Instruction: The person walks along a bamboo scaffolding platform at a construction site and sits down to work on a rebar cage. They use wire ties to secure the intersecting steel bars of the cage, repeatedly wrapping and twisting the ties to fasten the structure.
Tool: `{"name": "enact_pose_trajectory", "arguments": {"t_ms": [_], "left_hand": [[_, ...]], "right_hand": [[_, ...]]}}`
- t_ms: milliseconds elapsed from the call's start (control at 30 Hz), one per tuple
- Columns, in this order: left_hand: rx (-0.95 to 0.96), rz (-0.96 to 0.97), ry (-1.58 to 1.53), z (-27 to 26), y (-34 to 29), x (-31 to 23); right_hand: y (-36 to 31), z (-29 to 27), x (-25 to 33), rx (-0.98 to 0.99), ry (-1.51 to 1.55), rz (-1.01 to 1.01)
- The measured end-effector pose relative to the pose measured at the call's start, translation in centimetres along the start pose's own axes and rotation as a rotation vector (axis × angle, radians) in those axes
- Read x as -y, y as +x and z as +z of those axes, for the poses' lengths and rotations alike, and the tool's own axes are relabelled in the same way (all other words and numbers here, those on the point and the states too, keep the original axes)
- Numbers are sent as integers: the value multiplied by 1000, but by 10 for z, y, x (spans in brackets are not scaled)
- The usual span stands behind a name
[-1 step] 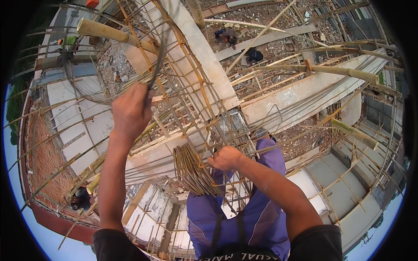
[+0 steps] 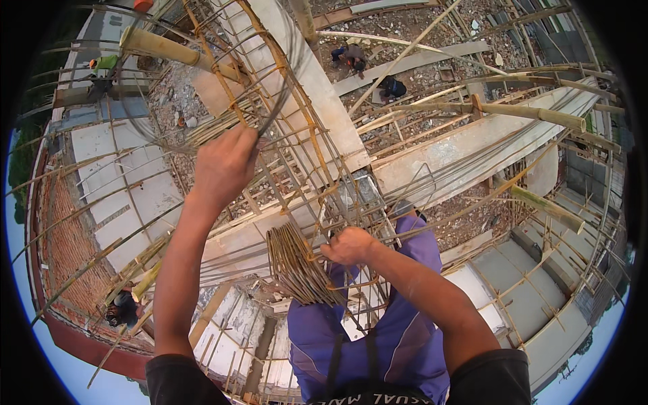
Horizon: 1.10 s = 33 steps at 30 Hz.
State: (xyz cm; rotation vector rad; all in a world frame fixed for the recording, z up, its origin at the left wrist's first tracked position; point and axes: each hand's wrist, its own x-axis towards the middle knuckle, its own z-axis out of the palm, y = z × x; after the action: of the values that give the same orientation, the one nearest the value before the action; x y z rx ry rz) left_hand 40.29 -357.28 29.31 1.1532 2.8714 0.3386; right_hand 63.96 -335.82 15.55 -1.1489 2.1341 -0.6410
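My left hand [image 2: 226,162] is raised and closed around a loop of thin dark wire [image 2: 278,111], which is blurred by motion and arcs upward and off to the left. Low over my knees, my right hand [image 2: 348,246] is in a fist-like pinch against the rods of a rebar cage [image 2: 312,128]. What its fingers grip is hidden. Just left of that hand, a bundle of rusty bent steel rods [image 2: 300,266] rests by my thigh.
Bamboo poles [image 2: 533,111] cross the scaffold around me. Long loose steel rods lie along a pale concrete beam [image 2: 459,152] at the right. Far below, people [image 2: 351,57] crouch on rubble. A brick wall [image 2: 71,250] stands at the left.
My left hand has moved right and slightly up, swinging the wire loop rightward with it. The right hand stays almost in place.
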Motion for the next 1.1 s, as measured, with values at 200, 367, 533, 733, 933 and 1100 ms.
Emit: {"name": "enact_pose_trajectory", "arguments": {"t_ms": [200,367,533,733,933,1100], "left_hand": [[94,-22,-84,98,-20,5],[-101,-62,-186,99,-32,-6],[-203,-126,-83,109,-50,-15],[-278,-151,-88,121,-59,-28],[-160,-197,-125,133,-63,-31],[-261,-147,-47,141,-65,-25]], "right_hand": [[4,10,-5,-40,-60,-8],[2,17,-4,-57,-77,24],[3,10,-1,2,-114,41],[2,18,-3,-109,-160,11],[2,18,-2,-100,-151,0],[4,21,-7,-131,-155,-18]]}}
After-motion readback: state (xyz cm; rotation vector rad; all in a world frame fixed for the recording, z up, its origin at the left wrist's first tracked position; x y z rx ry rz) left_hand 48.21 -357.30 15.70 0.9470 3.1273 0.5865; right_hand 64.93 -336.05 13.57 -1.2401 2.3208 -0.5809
